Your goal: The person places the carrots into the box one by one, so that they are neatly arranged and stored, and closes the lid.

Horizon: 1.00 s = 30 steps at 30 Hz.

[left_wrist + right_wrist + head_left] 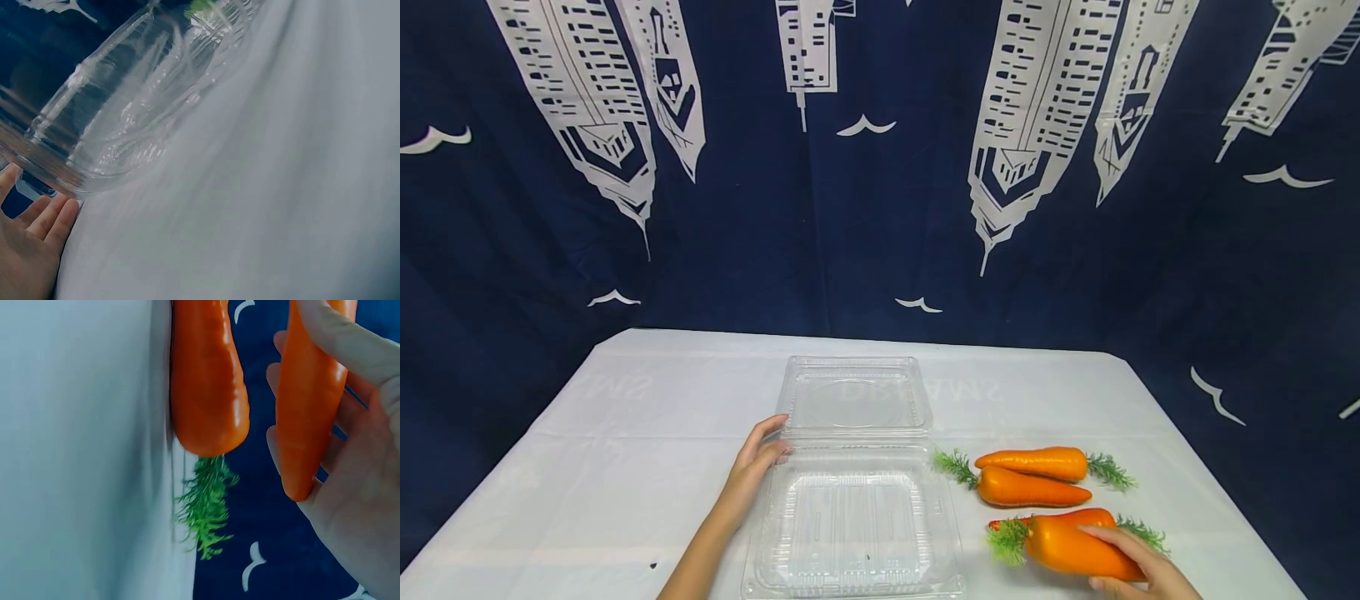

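Observation:
My right hand (1142, 567) grips an orange carrot (1060, 543) with green leaves toward the left. In the right wrist view, thumb and fingers wrap round this carrot (306, 419), raised off the cloth. Just behind it lies another carrot (1093, 515), partly hidden; it shows in the right wrist view as a fat orange end (209, 400) with green leaves. A clear plastic clamshell box (853, 521) lies opened flat, its lid (853, 396) away from me. At the box's left edge, near the hinge, my left hand (751, 475) rests with fingers extended, touching it.
Two more carrots, a rear one (1037, 461) and one in front of it (1030, 487), lie side by side right of the box, leaves pointing opposite ways. A white cloth (625, 467) covers the table. Behind hangs a dark blue curtain (880, 217) with white building prints.

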Motion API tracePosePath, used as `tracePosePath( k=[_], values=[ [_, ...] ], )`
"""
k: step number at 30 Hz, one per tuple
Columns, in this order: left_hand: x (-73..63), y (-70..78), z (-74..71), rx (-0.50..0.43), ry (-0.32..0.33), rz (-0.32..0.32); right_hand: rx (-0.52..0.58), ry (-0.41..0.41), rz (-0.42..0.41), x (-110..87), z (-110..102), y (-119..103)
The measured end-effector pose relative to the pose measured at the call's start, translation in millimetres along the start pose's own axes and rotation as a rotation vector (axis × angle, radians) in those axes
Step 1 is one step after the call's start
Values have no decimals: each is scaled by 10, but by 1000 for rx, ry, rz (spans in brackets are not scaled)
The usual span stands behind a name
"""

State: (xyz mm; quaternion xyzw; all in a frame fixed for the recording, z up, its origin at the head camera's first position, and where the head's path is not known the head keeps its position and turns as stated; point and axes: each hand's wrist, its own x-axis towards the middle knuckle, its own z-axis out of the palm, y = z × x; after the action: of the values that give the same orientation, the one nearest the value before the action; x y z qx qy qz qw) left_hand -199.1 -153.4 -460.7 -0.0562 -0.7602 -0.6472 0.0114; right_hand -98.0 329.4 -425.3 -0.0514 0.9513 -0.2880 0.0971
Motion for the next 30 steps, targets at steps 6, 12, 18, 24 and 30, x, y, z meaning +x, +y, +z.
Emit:
tracePosePath(
  k=[6, 12, 18, 24, 30],
  values=[
    [9, -10, -3, -29, -2, 3, -85, 95, 82, -15, 9, -236],
    [26, -22, -4, -35, 2, 0, -180, 188, 12, -6, 18, -399],
    [30, -32, -1, -45, 8, -3, -186, 201, -10, 28, 21, -608],
    [39, -43, -8, -41, 2, -16, -220, 369, -140, 75, 87, -777],
    [34, -33, -8, -43, 6, -11, -238, 527, -322, 150, 184, -936]
  ],
)
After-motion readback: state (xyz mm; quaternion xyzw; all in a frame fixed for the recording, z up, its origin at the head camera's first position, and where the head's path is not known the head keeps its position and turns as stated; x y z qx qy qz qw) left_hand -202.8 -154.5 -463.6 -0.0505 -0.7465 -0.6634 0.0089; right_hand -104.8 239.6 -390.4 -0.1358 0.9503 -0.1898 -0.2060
